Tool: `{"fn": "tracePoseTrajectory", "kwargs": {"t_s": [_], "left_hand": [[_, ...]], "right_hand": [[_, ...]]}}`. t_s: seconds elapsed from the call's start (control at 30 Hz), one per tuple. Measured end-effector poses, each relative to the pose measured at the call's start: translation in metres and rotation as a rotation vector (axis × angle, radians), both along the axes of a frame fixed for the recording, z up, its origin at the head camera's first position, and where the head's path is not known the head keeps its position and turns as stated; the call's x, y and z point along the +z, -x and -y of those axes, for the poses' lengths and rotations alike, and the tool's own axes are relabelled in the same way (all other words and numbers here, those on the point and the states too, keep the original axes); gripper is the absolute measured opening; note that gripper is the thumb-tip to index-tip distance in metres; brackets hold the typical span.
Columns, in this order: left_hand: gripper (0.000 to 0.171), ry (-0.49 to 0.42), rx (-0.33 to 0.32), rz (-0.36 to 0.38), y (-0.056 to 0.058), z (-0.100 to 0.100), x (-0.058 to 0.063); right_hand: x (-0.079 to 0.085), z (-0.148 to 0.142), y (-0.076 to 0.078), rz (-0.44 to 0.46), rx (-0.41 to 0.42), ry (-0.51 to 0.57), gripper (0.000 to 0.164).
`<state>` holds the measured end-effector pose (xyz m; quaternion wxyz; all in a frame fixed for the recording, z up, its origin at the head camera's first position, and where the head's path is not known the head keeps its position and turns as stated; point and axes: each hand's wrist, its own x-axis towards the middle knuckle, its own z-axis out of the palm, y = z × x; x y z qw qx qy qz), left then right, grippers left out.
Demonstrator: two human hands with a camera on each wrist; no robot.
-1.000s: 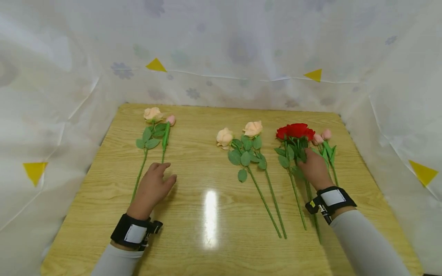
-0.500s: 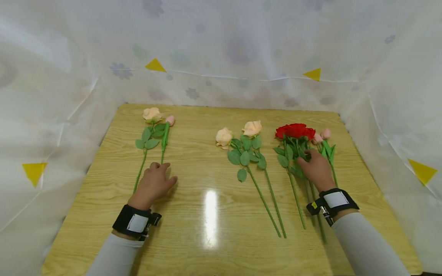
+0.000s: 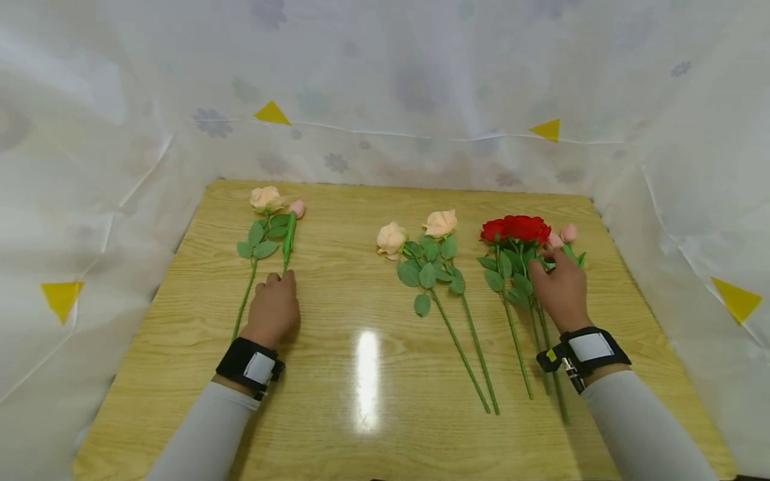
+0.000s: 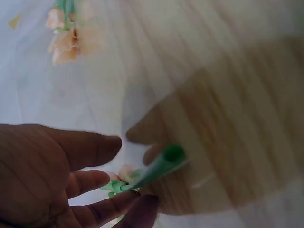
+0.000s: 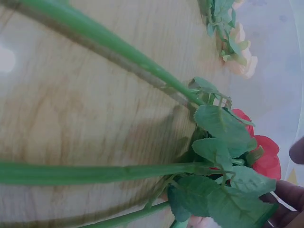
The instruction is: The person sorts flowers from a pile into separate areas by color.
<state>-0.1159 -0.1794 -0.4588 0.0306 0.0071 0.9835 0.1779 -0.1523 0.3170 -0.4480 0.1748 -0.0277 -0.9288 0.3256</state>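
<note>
My left hand is over the stem of a pink tulip on the left of the table. In the left wrist view its thumb stands apart from the fingers, with the tulip's green stem near the fingertips. Beside it lies a cream rose. On the right, my right hand is at the leaves of several red roses. The right wrist view shows its fingers beside the leaves, thumb apart. Two pink tulips lie beyond, partly hidden by this hand.
Two cream roses lie right of the middle, stems towards the front. All the flowers lie on a wood-grain table. White patterned sheeting with yellow triangles encloses its back and sides.
My left hand has moved forward and to the right, onto the tulip stem. The right hand has shifted slightly right across the red roses, towards the pink tulips; one red rose shifted slightly.
</note>
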Motion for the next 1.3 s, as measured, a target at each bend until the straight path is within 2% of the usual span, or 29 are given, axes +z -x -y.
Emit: {"fn": "tracePoseTrajectory", "kwargs": {"t_s": [0.13,0.3,0.47,0.57,0.7,0.9,1.03,1.2,1.3], "left_hand": [[0.031,0.027,0.023,-0.012,0.002,-0.001,0.000],[0.031,0.009,0.034,0.015,0.003,0.004,-0.001],[0.050,-0.175,0.044,0.041,0.003,0.007,-0.001],[0.057,-0.301,0.030,0.010,0.000,0.001,0.003],[0.055,-0.418,-0.021,-0.066,-0.009,-0.018,0.014],[0.055,-0.510,-0.099,-0.155,-0.025,-0.054,0.037],[0.055,-0.517,-0.189,-0.239,-0.035,-0.079,0.049],[0.055,-0.500,-0.280,-0.281,-0.048,-0.109,0.052],[0.055,-0.499,-0.305,-0.268,-0.054,-0.123,0.050]], "right_hand": [[0.000,0.003,-0.001,-0.097,0.011,0.038,0.031],[0.002,0.008,-0.004,-0.118,0.041,0.071,0.030],[0.004,0.016,-0.008,-0.169,0.066,0.101,0.027],[0.008,0.026,-0.013,-0.177,0.073,0.145,0.026],[0.013,0.045,-0.019,-0.103,0.079,0.244,0.029],[0.023,0.084,-0.023,0.150,0.178,0.597,0.034],[0.030,0.113,-0.025,0.228,0.241,0.788,0.033],[0.037,0.149,-0.029,0.265,0.337,0.882,0.037],[0.039,0.165,-0.031,0.273,0.375,0.906,0.039]]}}
